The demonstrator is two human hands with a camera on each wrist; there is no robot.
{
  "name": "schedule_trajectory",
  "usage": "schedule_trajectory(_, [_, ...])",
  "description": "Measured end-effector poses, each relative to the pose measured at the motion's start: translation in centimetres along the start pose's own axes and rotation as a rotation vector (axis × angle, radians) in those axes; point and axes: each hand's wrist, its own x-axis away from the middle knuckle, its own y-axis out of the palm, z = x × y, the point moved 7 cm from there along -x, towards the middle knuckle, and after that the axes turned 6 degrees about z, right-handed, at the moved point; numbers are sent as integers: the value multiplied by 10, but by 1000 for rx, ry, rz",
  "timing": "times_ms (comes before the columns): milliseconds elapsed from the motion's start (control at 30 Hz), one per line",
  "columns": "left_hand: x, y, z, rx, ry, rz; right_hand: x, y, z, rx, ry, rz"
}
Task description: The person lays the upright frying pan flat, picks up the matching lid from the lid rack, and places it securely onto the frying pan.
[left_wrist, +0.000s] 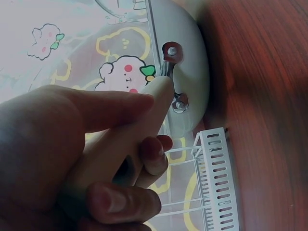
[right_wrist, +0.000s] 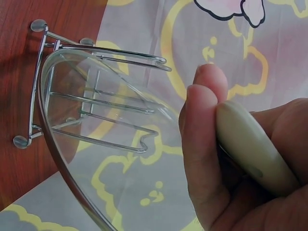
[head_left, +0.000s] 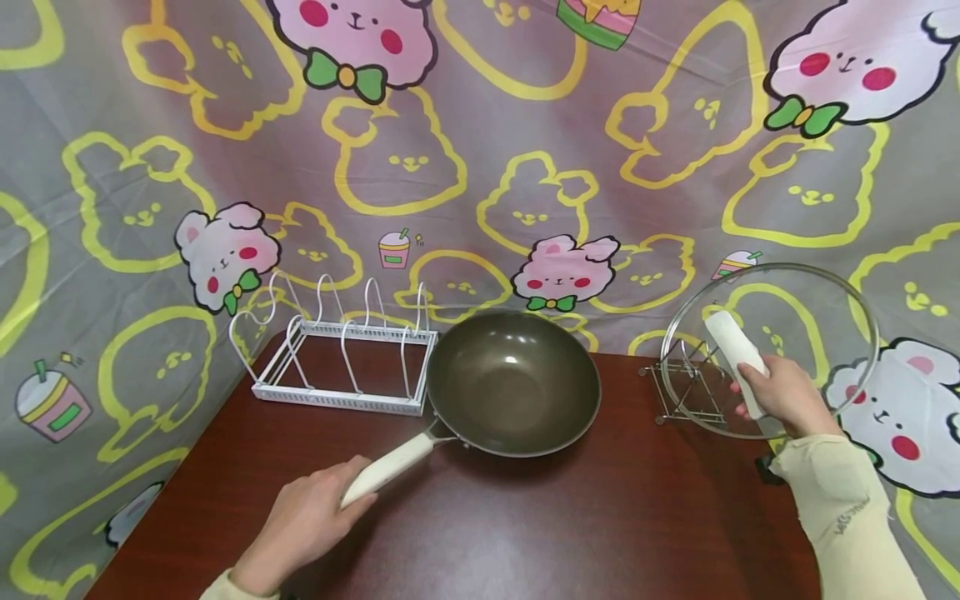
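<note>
A wok (head_left: 517,383) with a dark inside and a pale outer wall (left_wrist: 185,72) is at the middle of the table. My left hand (head_left: 311,512) grips its cream handle (head_left: 390,468), thumb along the top and fingers curled below. Whether its base touches the table I cannot tell. On the right, my right hand (head_left: 787,396) holds a glass lid (head_left: 795,333) by its cream handle (head_left: 731,346). The lid stands steeply tilted. Its lower edge overlaps a small metal wire rack (right_wrist: 36,91); contact between them is unclear.
Left of the wok and close to it stands a white rack (head_left: 337,400) with several upright wire loops. The brown table (head_left: 480,533) meets a patterned cloth (head_left: 465,208) behind. A small black object (head_left: 768,469) shows by my right sleeve.
</note>
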Motion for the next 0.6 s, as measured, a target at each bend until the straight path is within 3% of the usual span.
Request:
schedule_trajectory(300, [0, -1, 0, 8, -6, 1, 0, 4, 3, -35, 4, -4])
schedule_trajectory(600, [-1, -1, 1, 8, -8, 1, 2, 1, 0, 15, -24, 45])
